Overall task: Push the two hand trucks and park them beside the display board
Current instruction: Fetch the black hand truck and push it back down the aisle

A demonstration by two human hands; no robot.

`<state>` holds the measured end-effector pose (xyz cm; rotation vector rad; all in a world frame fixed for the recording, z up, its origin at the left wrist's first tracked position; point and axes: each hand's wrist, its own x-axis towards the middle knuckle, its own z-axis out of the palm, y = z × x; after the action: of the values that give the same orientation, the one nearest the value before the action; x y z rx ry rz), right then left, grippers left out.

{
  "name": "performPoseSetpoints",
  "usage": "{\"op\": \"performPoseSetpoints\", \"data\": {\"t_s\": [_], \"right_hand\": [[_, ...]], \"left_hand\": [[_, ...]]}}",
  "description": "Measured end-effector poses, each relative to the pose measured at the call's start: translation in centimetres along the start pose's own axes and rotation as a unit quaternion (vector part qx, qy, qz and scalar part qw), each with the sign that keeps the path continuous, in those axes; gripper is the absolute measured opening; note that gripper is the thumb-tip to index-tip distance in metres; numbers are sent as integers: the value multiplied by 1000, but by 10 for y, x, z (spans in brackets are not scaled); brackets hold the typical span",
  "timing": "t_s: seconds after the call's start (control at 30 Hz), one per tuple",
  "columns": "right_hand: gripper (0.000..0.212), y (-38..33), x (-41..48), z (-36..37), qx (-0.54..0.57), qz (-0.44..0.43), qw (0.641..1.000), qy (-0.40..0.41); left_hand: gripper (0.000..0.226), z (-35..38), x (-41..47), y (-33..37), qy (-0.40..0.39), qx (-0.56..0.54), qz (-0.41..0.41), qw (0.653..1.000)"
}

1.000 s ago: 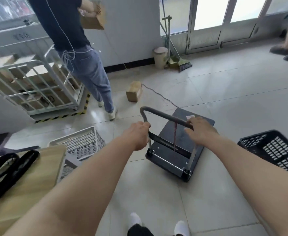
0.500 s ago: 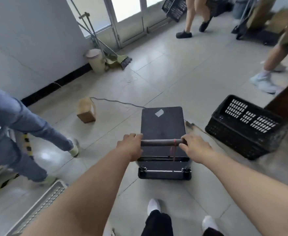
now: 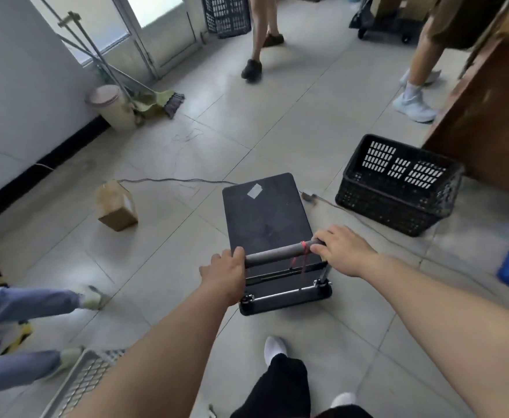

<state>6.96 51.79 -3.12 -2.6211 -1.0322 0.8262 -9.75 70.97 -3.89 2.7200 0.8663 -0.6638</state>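
A black flat-deck hand truck [image 3: 266, 218] stands on the tiled floor just ahead of my feet, its deck bare except for a small white sticker. Its grey padded handle bar [image 3: 272, 256] runs crosswise at the near end, with a red string tied near its right end. My left hand [image 3: 224, 274] is closed around the bar's left end. My right hand [image 3: 342, 248] grips the right end. Another black wheeled cart [image 3: 388, 27] is parked at the far top right, partly hidden by a person's legs. No display board is recognisable in view.
A black plastic crate [image 3: 397, 184] sits close to the truck's right, a wooden cabinet [image 3: 488, 116] behind it. A small cardboard box [image 3: 116, 206] and a cable [image 3: 168, 180] lie to the left. A bin [image 3: 111, 107] and brooms lean by the wall. Several people's legs stand ahead and at left.
The view has swung right and the hand truck has turned with it, moving away from the white cage and person at left toward the black crate. Both hands stayed on the handle.
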Motion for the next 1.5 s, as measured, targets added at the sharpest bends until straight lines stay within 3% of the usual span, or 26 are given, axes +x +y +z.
{"op": "performPoseSetpoints", "data": {"t_s": [0.17, 0.53, 0.87, 1.5], "right_hand": [[33, 14, -36, 11, 2, 2, 1000, -1], [28, 71, -127, 33, 17, 11, 1000, 15], [27, 82, -183, 61, 49, 89, 993, 64], [38, 10, -276, 146, 130, 352, 914, 152]], "left_hand": [[18, 12, -34, 20, -22, -19, -17, 999], [19, 42, -106, 79, -52, 9, 31, 998], [21, 44, -107, 90, -68, 93, 144, 983], [36, 33, -80, 109, -83, 276, 411, 865]]}}
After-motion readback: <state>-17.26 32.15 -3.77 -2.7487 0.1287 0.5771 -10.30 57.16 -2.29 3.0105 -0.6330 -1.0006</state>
